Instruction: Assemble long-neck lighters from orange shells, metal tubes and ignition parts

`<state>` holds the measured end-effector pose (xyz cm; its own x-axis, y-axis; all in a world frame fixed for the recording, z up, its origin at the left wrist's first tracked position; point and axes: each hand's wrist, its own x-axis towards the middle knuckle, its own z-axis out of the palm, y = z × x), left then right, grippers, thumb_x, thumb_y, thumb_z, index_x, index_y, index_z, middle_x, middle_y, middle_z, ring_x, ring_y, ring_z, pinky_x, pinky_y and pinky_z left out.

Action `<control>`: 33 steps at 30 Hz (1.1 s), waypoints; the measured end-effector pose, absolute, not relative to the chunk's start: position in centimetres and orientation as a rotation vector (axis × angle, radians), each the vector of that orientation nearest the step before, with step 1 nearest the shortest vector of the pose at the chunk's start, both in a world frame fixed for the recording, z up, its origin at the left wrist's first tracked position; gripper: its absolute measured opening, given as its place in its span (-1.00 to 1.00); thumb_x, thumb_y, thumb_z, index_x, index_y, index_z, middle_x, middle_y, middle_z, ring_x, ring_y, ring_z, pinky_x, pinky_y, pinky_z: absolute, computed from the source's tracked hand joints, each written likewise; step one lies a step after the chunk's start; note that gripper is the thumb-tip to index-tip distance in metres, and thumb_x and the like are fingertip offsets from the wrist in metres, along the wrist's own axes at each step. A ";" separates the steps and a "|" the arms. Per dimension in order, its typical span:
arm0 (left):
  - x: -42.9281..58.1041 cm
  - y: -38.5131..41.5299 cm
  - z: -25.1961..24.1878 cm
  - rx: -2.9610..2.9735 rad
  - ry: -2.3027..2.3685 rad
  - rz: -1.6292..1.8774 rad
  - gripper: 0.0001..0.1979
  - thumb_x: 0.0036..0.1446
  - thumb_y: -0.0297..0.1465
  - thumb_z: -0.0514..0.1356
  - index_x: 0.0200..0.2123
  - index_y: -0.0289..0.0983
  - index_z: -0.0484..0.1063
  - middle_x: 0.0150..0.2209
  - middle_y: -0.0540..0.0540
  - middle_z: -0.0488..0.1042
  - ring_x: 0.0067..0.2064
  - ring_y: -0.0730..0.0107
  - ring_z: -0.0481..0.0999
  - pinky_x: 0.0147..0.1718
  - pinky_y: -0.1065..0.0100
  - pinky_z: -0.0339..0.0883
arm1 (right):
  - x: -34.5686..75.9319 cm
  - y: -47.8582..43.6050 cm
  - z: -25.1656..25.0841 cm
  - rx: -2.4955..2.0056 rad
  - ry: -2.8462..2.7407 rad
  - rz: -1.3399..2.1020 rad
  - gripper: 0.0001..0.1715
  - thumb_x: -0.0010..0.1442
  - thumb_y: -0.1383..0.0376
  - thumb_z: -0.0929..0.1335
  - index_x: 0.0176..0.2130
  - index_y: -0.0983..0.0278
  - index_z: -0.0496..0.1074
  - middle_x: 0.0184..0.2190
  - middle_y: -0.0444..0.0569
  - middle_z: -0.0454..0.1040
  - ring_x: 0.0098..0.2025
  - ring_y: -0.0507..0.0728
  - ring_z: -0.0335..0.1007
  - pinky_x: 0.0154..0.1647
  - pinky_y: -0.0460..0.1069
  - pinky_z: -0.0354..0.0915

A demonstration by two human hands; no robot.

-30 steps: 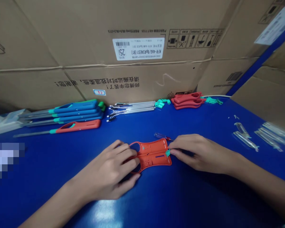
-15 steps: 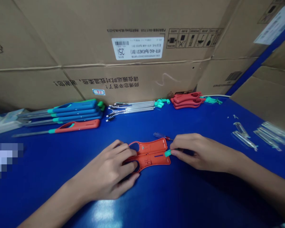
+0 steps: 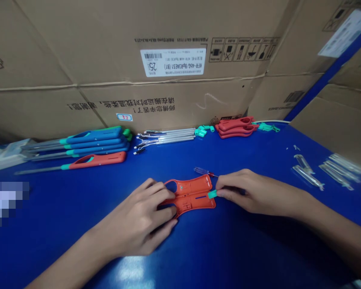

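Two orange lighter casing halves [image 3: 195, 200] lie side by side on the blue table, hollow sides up. My left hand [image 3: 147, 214] grips their ring-shaped ends, fingers curled over and partly hiding them. A small green plastic piece [image 3: 212, 194] is pinched between the thumb and fingers of my right hand [image 3: 240, 190], at the wide end of the nearer half. Whether it touches the casing I cannot tell. Just behind, a screwdriver [image 3: 203, 171] with a clear handle lies on the table, its shaft running toward my right fingers.
Stacked blue long-necked lighters [image 3: 99, 140] and a red one [image 3: 108, 159] lie at the left. Metal tubes with wires [image 3: 177, 136], red casings [image 3: 236, 127] and green parts [image 3: 267, 127] line the cardboard box [image 3: 168, 24]. Clear, tube-like parts [image 3: 308, 177] lie at the right.
The view has shifted slightly. Both hands keep nearly the same places, with the green piece still at the wide end of the nearer casing half.
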<state>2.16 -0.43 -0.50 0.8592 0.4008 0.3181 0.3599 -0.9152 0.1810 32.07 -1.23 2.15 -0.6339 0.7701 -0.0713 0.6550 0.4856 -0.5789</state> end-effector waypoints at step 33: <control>2.9 -1.6 -0.3 2.884 0.439 0.621 -0.88 0.18 -0.52 0.19 -0.28 -0.30 0.54 -0.15 -0.21 0.55 -0.17 0.13 0.46 -0.16 0.04 0.28 | 32.0 -1.8 1.8 -1.098 -2.466 0.683 -0.81 0.37 0.31 0.30 -0.14 0.25 0.52 -0.31 -0.10 0.58 -0.36 0.01 0.42 -0.31 -0.10 0.25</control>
<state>2.90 -1.59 -0.34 0.8708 0.3157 0.3770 0.2500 -0.9444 0.2137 31.96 -1.75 1.81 -0.6356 0.7622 0.1227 0.5906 0.5823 -0.5587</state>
